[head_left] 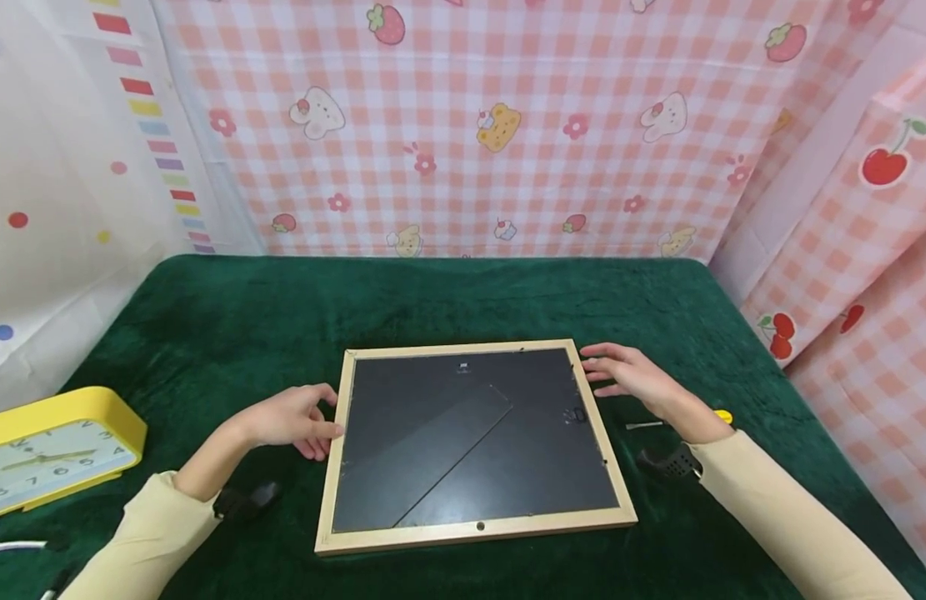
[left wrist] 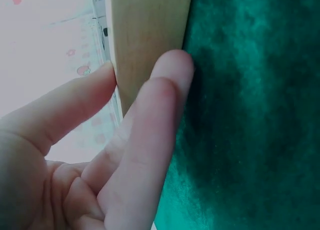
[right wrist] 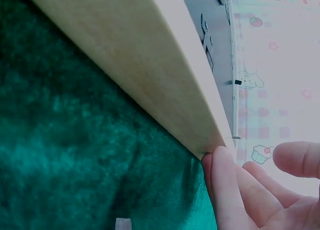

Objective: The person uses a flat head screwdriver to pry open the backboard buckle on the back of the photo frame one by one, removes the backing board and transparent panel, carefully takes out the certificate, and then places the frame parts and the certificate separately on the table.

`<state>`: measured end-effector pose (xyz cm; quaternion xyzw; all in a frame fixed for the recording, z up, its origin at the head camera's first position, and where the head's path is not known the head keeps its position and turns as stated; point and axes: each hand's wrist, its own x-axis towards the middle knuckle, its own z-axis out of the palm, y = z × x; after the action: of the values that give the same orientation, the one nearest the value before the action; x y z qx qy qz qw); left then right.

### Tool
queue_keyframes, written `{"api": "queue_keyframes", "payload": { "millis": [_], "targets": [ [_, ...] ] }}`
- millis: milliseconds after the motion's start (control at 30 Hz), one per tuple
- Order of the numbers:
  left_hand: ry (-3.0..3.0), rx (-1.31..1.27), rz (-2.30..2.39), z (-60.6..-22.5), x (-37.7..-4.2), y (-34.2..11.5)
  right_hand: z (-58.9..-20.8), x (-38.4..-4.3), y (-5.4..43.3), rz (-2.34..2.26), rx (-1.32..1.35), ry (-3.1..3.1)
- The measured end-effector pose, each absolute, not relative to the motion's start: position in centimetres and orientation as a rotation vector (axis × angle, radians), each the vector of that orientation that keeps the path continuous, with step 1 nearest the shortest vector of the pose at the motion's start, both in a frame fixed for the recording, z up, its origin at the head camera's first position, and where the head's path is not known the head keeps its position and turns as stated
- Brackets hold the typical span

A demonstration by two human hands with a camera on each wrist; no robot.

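A picture frame [head_left: 473,527] with a light wooden border and a black back panel [head_left: 425,433] lies back side up on the green cloth. Its stand leg is folded flat against the panel. My left hand [head_left: 293,419] is at the left side, its thumb touching the border's edge and its fingers [left wrist: 152,120] beside the wooden side. At the upper right corner is my right hand [head_left: 631,375]. In the right wrist view its fingertips [right wrist: 222,165] touch the frame's side, while the thumb stays lifted off it.
A screwdriver [head_left: 644,426] with a yellow handle lies by the right wrist, partly hidden under the forearm. At the left stands a yellow clock [head_left: 121,421]. A white cable end [head_left: 16,547] lies in front of it. Checkered curtains [head_left: 463,167] hang behind the table.
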<state>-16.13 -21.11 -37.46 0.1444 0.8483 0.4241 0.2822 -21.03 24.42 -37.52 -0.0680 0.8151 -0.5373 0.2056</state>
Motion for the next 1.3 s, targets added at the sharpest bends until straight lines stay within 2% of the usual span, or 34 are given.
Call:
{"api": "queue_keyframes", "payload": {
  "millis": [200,533,900,1300],
  "targets": [
    [2.272,0.412,1.142,-37.6,-16.4,-21.3,-37.5,-21.0,24.5,-1.494,-0.188,2.289],
    [2.396,0.37,1.14,-37.3,-17.4,-21.4,-37.0,-21.8,24.5,-1.299,-0.348,2.509],
    [2.444,0.328,1.154,-38.0,-20.6,-21.3,-35.8,-21.0,21.3,-1.082,-1.03,2.533],
    [2.339,0.284,1.262,-38.5,-22.0,-21.6,-36.4,-20.9,14.9,-0.533,-1.481,2.415]
  ]
}}
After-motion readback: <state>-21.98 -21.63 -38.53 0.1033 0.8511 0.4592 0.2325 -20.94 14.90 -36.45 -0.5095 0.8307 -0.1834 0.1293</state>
